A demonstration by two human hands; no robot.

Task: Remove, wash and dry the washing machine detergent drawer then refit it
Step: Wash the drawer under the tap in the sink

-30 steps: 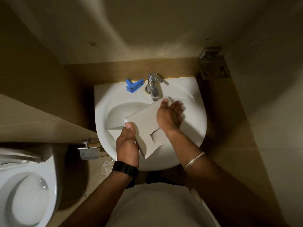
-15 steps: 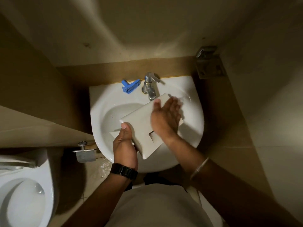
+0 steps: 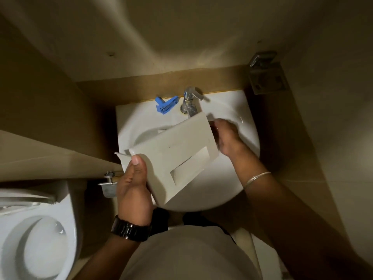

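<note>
The white detergent drawer [image 3: 177, 152] is tilted over the white sink [image 3: 238, 190], its flat front panel with the recessed handle facing me. My left hand [image 3: 133, 184] grips the drawer's near left corner, thumb on top of the panel. Beside the drawer's right edge is my right hand [image 3: 227, 138], blurred, with its fingers lying against that edge near the tap [image 3: 189, 102]. The drawer's compartments are hidden behind the panel.
A blue plastic drawer insert [image 3: 166, 105] lies on the sink's back ledge, left of the tap. A toilet [image 3: 36, 241] stands at lower left. A metal holder [image 3: 109, 184] hangs below the sink's left side. A metal wall fitting [image 3: 266, 73] sits at upper right. Walls close in all round.
My right hand slid off the front panel to the drawer's right edge. The drawer has been lifted and tilted closer to me, showing the whole handle recess.
</note>
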